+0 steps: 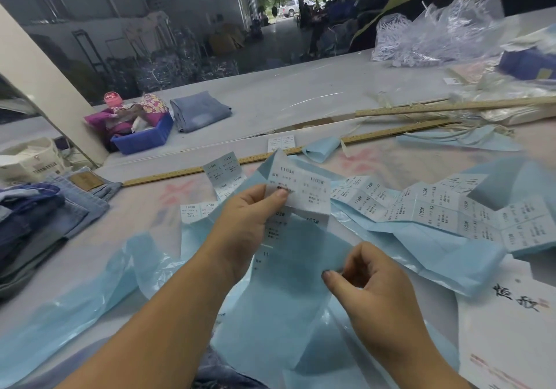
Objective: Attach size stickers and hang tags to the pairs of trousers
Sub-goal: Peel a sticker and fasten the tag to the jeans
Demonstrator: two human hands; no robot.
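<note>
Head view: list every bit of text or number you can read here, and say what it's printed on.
"1103#": top of the white stickers on the blue backing that the left hand pinches; smaller lines blurred.
"1103#" and "XS": sticker strip lying to the right.
Two brush-written characters: white card, not legible.
Lettering on canvas bag: too blurred.
Patch on jeans and ruler marks: unreadable.

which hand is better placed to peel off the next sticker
Left, probably. The left hand already pinches the white sticker at the top of the sheet, thumb on its printed face. The right hand pinches the blue backing lower down, so it is better placed to hold the sheet steady.
</note>
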